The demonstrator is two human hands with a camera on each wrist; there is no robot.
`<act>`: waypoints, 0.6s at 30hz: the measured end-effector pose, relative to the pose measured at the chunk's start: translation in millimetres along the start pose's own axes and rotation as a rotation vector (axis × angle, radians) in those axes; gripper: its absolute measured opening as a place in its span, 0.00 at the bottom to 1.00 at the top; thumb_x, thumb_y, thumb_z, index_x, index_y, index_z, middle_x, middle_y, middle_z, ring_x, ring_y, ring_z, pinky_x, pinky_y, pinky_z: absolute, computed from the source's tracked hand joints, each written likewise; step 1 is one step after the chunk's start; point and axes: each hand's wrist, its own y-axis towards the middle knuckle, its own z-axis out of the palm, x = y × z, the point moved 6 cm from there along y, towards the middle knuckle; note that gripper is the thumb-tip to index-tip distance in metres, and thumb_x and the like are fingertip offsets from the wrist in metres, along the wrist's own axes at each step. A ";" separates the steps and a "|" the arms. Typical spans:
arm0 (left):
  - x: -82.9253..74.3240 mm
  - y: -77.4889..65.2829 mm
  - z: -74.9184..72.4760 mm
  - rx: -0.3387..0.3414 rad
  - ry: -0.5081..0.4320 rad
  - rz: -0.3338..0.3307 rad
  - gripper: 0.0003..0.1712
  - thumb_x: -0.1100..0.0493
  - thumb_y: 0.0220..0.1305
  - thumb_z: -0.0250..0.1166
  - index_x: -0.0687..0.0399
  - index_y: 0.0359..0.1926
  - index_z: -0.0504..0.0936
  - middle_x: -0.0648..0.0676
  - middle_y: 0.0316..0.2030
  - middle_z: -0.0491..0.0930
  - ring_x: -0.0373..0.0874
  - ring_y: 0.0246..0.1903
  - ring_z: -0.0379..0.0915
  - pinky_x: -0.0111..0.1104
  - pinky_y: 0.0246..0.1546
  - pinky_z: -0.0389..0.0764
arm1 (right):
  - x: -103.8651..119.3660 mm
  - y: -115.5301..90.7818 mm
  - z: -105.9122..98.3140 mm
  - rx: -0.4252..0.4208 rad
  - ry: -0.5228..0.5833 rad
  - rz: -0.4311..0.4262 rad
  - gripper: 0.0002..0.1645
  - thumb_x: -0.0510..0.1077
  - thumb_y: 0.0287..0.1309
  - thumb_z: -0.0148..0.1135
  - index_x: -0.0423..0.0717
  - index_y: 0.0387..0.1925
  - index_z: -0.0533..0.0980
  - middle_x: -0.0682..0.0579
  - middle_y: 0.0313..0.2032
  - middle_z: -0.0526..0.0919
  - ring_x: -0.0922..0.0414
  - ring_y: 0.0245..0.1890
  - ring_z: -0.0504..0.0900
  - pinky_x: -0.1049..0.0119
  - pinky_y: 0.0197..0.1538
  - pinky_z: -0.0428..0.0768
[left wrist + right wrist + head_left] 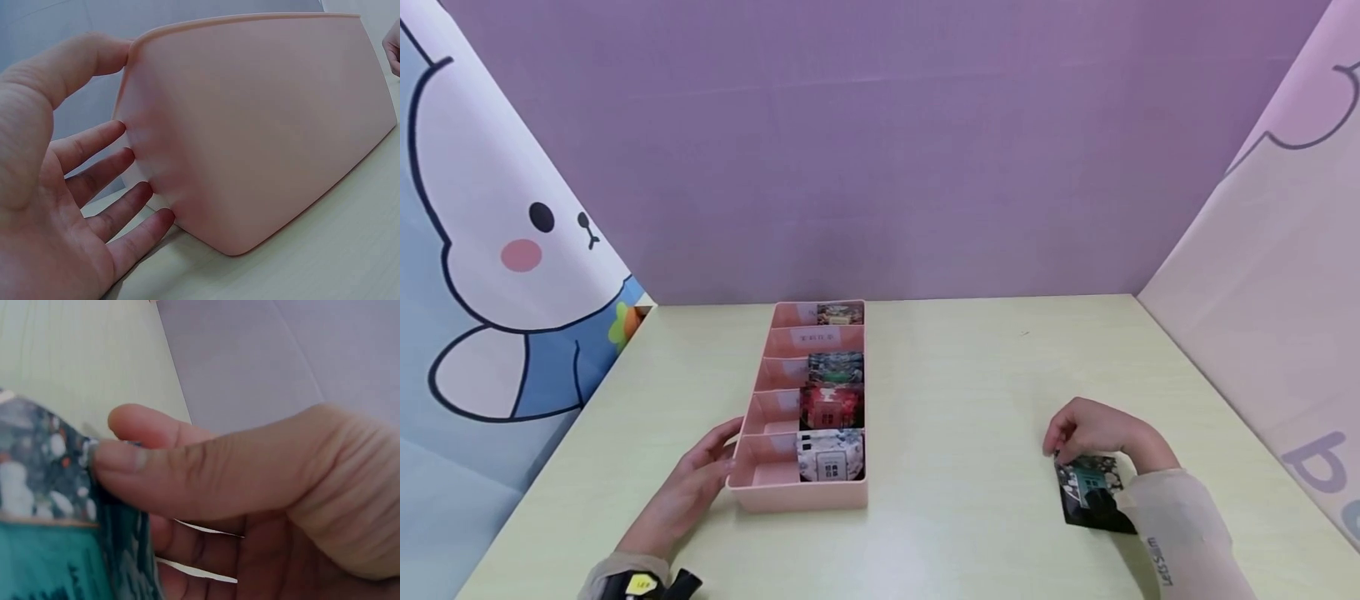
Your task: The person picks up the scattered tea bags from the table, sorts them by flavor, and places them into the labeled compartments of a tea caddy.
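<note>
A pink divided box (797,498) stands on the table at centre left. My left hand (688,487) is at its near left corner; in the left wrist view the extended fingertips (140,187) touch the wall, and the thumb is at the rim. On the right, my right hand (1101,433) pinches a dark tea packet (1088,481) with a teal label by its upper edge. The thumb (125,459) presses its corner in the right wrist view. The wrist gear and sleeve partly cover this packet in the head view.
Inside the box lie white tea packets (831,457) in the nearest compartment, a red packet (831,407) behind, then dark green packets (835,367) and a brownish one (841,314) at the far end. The second compartment from the back shows a label (817,337). Purple and cartoon-printed panels border the table.
</note>
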 end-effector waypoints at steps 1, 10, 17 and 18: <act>0.2 0.1 -0.1 -0.004 0.001 -0.004 0.37 0.62 0.71 0.56 0.60 0.76 0.53 0.48 0.70 0.58 0.29 0.59 0.67 0.25 0.56 0.72 | 0.3 -0.4 -0.8 -0.010 -0.010 -0.002 0.07 0.28 0.49 0.67 0.37 0.32 0.85 0.50 0.26 0.84 0.60 0.25 0.77 0.66 0.31 0.79; 1.8 -0.1 -0.6 0.009 -0.021 0.031 0.34 0.63 0.71 0.56 0.59 0.75 0.57 0.36 0.62 0.67 0.29 0.58 0.68 0.25 0.55 0.72 | 1.0 0.7 -7.5 -0.057 -0.052 -0.016 0.07 0.29 0.54 0.65 0.39 0.33 0.86 0.50 0.32 0.86 0.60 0.29 0.78 0.67 0.35 0.78; -1.0 -1.2 1.2 0.032 -0.028 0.072 0.32 0.65 0.71 0.55 0.60 0.73 0.59 0.34 0.61 0.70 0.28 0.58 0.69 0.25 0.55 0.72 | 8.7 0.8 -16.8 -0.163 -0.105 -0.039 0.06 0.32 0.54 0.68 0.39 0.35 0.86 0.50 0.34 0.87 0.61 0.31 0.80 0.67 0.36 0.79; -1.4 -1.1 1.6 0.033 -0.026 0.071 0.32 0.65 0.71 0.55 0.60 0.74 0.58 0.34 0.61 0.69 0.28 0.58 0.69 0.25 0.55 0.72 | 10.9 0.5 -17.9 -0.179 -0.098 -0.038 0.06 0.32 0.54 0.68 0.37 0.36 0.85 0.49 0.34 0.87 0.61 0.31 0.80 0.67 0.36 0.79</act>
